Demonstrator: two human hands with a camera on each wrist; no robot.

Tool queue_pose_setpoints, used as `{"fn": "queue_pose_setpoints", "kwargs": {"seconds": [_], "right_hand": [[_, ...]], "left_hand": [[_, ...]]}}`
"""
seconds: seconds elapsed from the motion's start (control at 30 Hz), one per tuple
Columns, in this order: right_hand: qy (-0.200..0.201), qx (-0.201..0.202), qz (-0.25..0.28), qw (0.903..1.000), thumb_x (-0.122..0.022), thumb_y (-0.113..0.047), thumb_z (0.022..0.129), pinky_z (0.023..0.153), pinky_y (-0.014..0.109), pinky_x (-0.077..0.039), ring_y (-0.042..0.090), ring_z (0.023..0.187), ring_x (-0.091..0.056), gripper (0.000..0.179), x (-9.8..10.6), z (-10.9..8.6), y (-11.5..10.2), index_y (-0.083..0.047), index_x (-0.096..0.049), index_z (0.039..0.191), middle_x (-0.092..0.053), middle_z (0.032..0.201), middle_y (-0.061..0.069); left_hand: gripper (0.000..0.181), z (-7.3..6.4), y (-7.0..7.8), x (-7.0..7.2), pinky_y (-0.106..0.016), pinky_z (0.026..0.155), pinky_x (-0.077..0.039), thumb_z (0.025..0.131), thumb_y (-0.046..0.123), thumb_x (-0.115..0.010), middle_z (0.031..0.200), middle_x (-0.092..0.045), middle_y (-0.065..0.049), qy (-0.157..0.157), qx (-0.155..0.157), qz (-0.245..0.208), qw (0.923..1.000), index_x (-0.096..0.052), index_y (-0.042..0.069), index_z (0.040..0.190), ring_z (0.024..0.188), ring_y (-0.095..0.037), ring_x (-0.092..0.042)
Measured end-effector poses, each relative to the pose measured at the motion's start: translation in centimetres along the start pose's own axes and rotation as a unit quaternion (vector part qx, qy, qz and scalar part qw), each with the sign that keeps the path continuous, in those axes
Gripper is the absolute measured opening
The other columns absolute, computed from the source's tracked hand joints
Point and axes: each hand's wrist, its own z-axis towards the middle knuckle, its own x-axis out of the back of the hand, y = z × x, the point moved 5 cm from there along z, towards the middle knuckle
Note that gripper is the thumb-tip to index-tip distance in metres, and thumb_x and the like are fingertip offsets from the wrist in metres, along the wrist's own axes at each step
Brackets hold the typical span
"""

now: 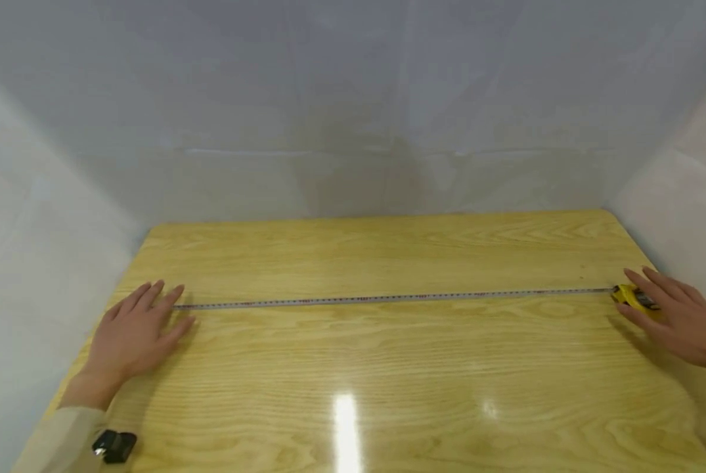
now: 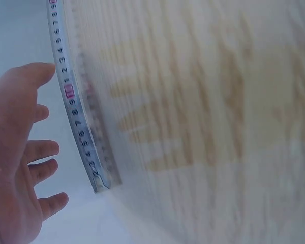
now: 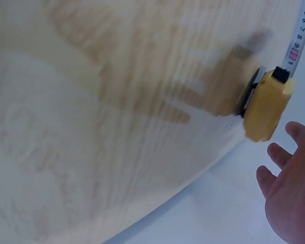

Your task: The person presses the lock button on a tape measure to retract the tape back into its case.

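Observation:
A yellow and black tape measure [image 1: 629, 297] sits near the right edge of the wooden table. Its pulled-out blade [image 1: 388, 298] stretches almost straight across to the left. My left hand [image 1: 131, 335] is spread at the blade's free end, which the left wrist view shows with a small metal hook [image 2: 102, 185]. The thumb is close to the blade there; contact cannot be told. Beside the tape case my right hand [image 1: 680, 322] has its fingers spread. In the right wrist view the yellow case [image 3: 268, 107] stands apart from those fingers [image 3: 279, 155], ungripped.
The wood-grain table [image 1: 353, 355] has rounded far corners. Pale sheeting [image 1: 353, 98] rises behind it and along both sides. A small black device [image 1: 114, 446] is at my left wrist. Bright light reflects off the near tabletop.

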Motion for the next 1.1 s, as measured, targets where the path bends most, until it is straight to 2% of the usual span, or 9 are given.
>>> {"fn": "queue_pose_setpoints", "kwargs": {"seconds": [0.27, 0.57, 0.83, 1.1], "right_hand": [[0.012, -0.005, 0.037, 0.9992, -0.049, -0.038, 0.100, 0.108, 0.062, 0.007, 0.054, 0.135, 0.001, 0.079, -0.7, -0.2, 1.0, -0.006, 0.001, 0.153, 0.001, 0.150, 0.036], [0.009, -0.001, 0.106, 0.9943, -0.054, -0.029, 0.099, 0.096, 0.076, -0.003, 0.061, 0.131, -0.001, 0.080, -1.3, -0.1, 1.4, -0.007, -0.001, 0.154, 0.002, 0.148, 0.038], [0.018, -0.007, 0.090, 0.9957, -0.056, -0.032, 0.098, 0.091, 0.077, -0.011, 0.065, 0.126, -0.008, 0.082, -1.4, 0.1, 1.7, -0.007, 0.000, 0.154, -0.001, 0.147, 0.039], [0.030, 0.011, 0.079, 0.9963, -0.058, -0.030, 0.097, 0.091, 0.077, -0.013, 0.065, 0.125, -0.011, 0.082, -1.2, 0.3, 1.6, -0.006, -0.004, 0.154, -0.004, 0.147, 0.040]], "left_hand": [[0.065, -0.5, -1.8, -0.2, -0.072, 0.089, -0.027, 0.099, 0.050, -0.042, 0.143, -0.030, -0.032, -0.016, 0.032, -0.011, 0.9993, -0.037, 0.004, 0.145, 0.128, -0.051, -0.026], [0.065, -0.6, -3.3, -0.3, -0.075, 0.085, -0.030, 0.100, 0.049, -0.039, 0.141, -0.029, -0.035, -0.035, 0.048, -0.014, 0.9981, -0.036, 0.001, 0.144, 0.123, -0.055, -0.028], [0.065, -0.7, -4.5, -0.6, -0.074, 0.082, -0.031, 0.101, 0.049, -0.039, 0.137, -0.030, -0.038, -0.044, 0.064, -0.019, 0.9968, -0.035, -0.001, 0.142, 0.119, -0.058, -0.029], [0.054, -1.1, -5.6, -0.8, -0.072, 0.077, -0.036, 0.101, 0.041, -0.043, 0.130, -0.039, -0.036, -0.021, 0.072, -0.030, 0.9968, -0.044, -0.002, 0.133, 0.113, -0.058, -0.035]]}}
